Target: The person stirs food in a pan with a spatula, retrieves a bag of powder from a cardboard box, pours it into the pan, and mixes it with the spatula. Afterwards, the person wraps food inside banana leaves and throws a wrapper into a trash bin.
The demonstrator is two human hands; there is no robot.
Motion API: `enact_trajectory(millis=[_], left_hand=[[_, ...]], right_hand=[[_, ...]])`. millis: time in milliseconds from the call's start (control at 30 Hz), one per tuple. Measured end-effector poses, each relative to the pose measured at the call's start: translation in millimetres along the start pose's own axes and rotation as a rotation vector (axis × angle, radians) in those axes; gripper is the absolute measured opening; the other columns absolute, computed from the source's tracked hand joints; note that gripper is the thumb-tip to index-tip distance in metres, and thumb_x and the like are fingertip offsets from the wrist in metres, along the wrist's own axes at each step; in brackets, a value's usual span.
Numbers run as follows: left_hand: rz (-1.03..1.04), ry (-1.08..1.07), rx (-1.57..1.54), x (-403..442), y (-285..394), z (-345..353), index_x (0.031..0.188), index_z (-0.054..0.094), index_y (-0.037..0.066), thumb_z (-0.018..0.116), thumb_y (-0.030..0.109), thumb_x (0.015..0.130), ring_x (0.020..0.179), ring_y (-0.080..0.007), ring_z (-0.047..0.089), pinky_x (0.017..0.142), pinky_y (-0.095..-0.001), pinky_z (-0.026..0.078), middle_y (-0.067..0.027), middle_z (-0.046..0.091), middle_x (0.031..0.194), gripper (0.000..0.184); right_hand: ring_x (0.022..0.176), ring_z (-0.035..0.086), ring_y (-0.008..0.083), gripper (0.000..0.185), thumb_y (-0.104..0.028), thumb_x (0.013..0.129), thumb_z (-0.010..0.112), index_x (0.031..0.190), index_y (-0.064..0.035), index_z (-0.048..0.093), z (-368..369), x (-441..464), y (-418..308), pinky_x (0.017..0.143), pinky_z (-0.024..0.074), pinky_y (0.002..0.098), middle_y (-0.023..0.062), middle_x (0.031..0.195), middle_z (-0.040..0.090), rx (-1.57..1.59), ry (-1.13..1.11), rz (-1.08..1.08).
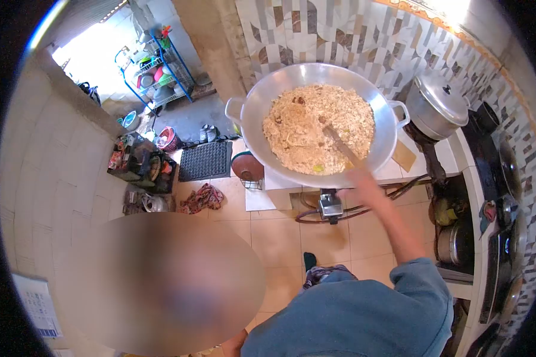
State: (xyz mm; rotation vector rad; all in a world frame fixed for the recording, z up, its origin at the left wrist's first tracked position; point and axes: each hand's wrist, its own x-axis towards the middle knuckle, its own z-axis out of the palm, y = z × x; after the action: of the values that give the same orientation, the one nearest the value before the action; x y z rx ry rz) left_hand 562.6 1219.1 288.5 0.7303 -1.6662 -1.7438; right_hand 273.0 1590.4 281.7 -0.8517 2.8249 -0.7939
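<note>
My right hand [363,185] is closed round the near end of a wooden spatula [343,146], at the front rim of a large two-handled metal wok [256,135]. The spatula's far end is sunk in the food. A thick layer of pale, rice-like food [304,128] fills the wok, with brown bits and a green piece in it. At the bottom edge, beside my blue shirt, a small part of my left hand [235,343] shows. Its fingers are hidden, and I cannot make out anything held there.
A burner valve box with a hose [330,205] sits below the wok. A lidded pot [438,104] stands at right by the tiled wall. Leftward lie a black mat [205,160], a cloth [202,198] and a crate [140,163]. A blurred patch covers the lower left.
</note>
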Motion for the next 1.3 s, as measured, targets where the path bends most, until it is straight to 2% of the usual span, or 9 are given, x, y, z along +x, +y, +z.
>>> enact_trajectory(millis=[200, 267, 367, 500, 633, 767, 833, 1167, 1300], left_hand=[[-0.217, 0.085, -0.466, -96, 15, -42, 0.13, 0.04, 0.012, 0.036, 0.052, 0.091, 0.116, -0.0288, 0.045, 0.089, -0.0414, 0.045, -0.0086, 0.043, 0.13, 0.056], [-0.152, 0.144, -0.638, -151, 9, -92, 0.126, 0.038, 0.008, 0.055, 0.03, 0.087, 0.107, -0.0266, 0.05, 0.088, -0.0385, 0.047, -0.0113, 0.044, 0.123, 0.048], [0.075, 0.135, -0.679, -234, 9, -163, 0.128, 0.036, 0.01, 0.055, 0.033, 0.087, 0.108, -0.026, 0.05, 0.09, -0.0385, 0.046, -0.0098, 0.043, 0.125, 0.05], [-0.111, 0.407, -0.71, -372, -69, -309, 0.132, 0.035, 0.01, 0.041, 0.057, 0.087, 0.121, -0.0247, 0.041, 0.102, -0.0389, 0.032, -0.0073, 0.043, 0.131, 0.065], [-0.332, 0.424, -1.231, -517, -62, -328, 0.131, 0.035, 0.009, 0.04, 0.048, 0.09, 0.12, -0.0229, 0.041, 0.103, -0.0406, 0.031, -0.0091, 0.042, 0.131, 0.057], [-0.052, 0.547, -1.464, -596, -108, -395, 0.122, 0.045, 0.008, 0.04, 0.042, 0.091, 0.113, -0.0222, 0.047, 0.102, -0.0416, 0.033, -0.0096, 0.05, 0.122, 0.046], [0.148, 0.573, -1.574, -634, -143, -439, 0.117, 0.049, 0.007, 0.04, 0.039, 0.091, 0.109, -0.0219, 0.05, 0.101, -0.042, 0.034, -0.0099, 0.054, 0.118, 0.042], [0.589, 1.052, -1.272, -724, -71, -620, 0.098, 0.059, 0.006, 0.056, 0.02, 0.085, 0.095, -0.0217, 0.057, 0.09, -0.0386, 0.045, -0.0082, 0.062, 0.099, 0.02], [0.335, 1.049, -1.224, -706, -34, -682, 0.106, 0.056, 0.008, 0.053, 0.022, 0.088, 0.1, -0.0202, 0.055, 0.088, -0.0385, 0.047, -0.0072, 0.058, 0.107, 0.023]], right_hand=[[0.122, 0.035, 0.0367, 0.095, -0.059, 0.064, 0.07, 0.131, -0.0013, 0.036, 137, -111, -263, 0.103, 0.0248, 0.0451, 0.0246, 0.13, 0.038, 0.808, -0.39, -0.89], [0.121, 0.036, 0.0353, 0.085, -0.056, 0.07, 0.065, 0.131, -0.0036, 0.036, 140, -162, -341, 0.101, 0.0265, 0.0443, 0.0218, 0.13, 0.039, 0.641, -0.099, -0.996], [0.117, 0.041, 0.0316, 0.072, -0.043, 0.073, 0.066, 0.129, -0.0075, 0.04, 195, -237, -419, 0.099, 0.0296, 0.0436, 0.018, 0.124, 0.044, 0.989, -0.487, -0.644], [0.103, 0.048, 0.0302, 0.057, -0.017, 0.069, 0.063, 0.123, -0.0106, 0.047, 244, -336, -494, 0.089, 0.0371, 0.0403, 0.0126, 0.105, 0.049, 0.994, -0.363, -1.172], [0.092, 0.053, 0.0306, 0.05, -0.015, 0.073, 0.058, 0.122, -0.0155, 0.05, 259, -445, -555, 0.078, 0.0425, 0.0371, 0.0109, 0.094, 0.047, 0.586, -0.933, -1.275], [0.099, 0.051, 0.0338, 0.049, -0.02, 0.078, 0.057, 0.125, -0.0127, 0.047, 341, -600, -551, 0.09, 0.0388, 0.0428, 0.0105, 0.108, 0.051, 1.151, -1.38, -1.143], [0.096, 0.053, 0.0329, 0.046, -0.02, 0.079, 0.057, 0.124, -0.0123, 0.049, 332, -607, -572, 0.09, 0.0389, 0.041, 0.0119, 0.105, 0.053, 0.952, -1.176, -1.571], [0.069, 0.051, 0.0075, 0.03, -0.015, 0.081, 0.064, 0.107, -0.0024, 0.057, 421, -671, -733, 0.056, 0.043, 0.0227, 0.004, 0.085, 0.056, 1.061, -1.533, -0.399], [0.085, 0.059, 0.0217, 0.058, -0.03, 0.074, 0.069, 0.123, -0.0066, 0.047, 503, -682, -818, 0.074, 0.0479, 0.0327, 0.01, 0.108, 0.054, 0.349, -1.567, -1.387]])
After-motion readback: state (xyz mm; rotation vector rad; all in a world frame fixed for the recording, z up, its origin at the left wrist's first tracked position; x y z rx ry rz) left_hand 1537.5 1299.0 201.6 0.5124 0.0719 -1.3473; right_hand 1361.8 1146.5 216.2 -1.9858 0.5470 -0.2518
